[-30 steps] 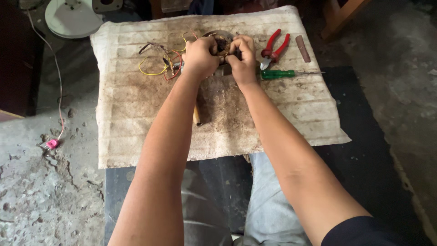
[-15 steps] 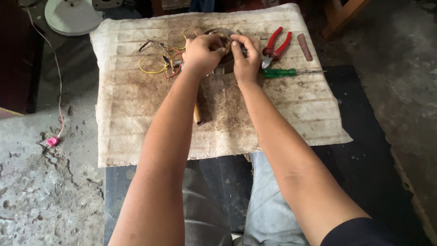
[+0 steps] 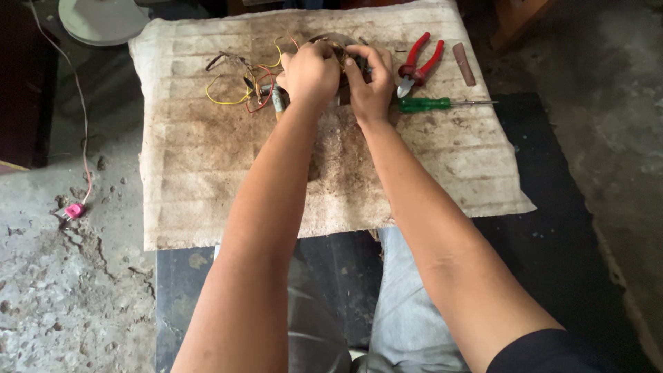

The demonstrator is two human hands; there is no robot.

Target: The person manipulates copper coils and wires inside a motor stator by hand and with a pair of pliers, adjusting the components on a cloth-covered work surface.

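My left hand [image 3: 311, 71] and my right hand [image 3: 369, 77] are both closed around a round rusty metal part [image 3: 337, 45] at the far middle of a stained cloth-covered board [image 3: 207, 166]. The part is mostly hidden by my fingers. Yellow and red wires [image 3: 238, 93] trail from it to the left. A wooden-handled tool [image 3: 279, 100] lies partly under my left wrist.
Red-handled pliers [image 3: 420, 63] and a green-handled screwdriver [image 3: 428, 104] lie just right of my right hand, with a small brown stick [image 3: 465, 63] beyond. A white round base [image 3: 103, 17] stands far left. A pink plug [image 3: 71, 211] on a cord lies on the cracked concrete floor.
Both hands have stayed on the metal part, shifting their grip slightly; my right fingers have closed further over its top. The tools have not moved.
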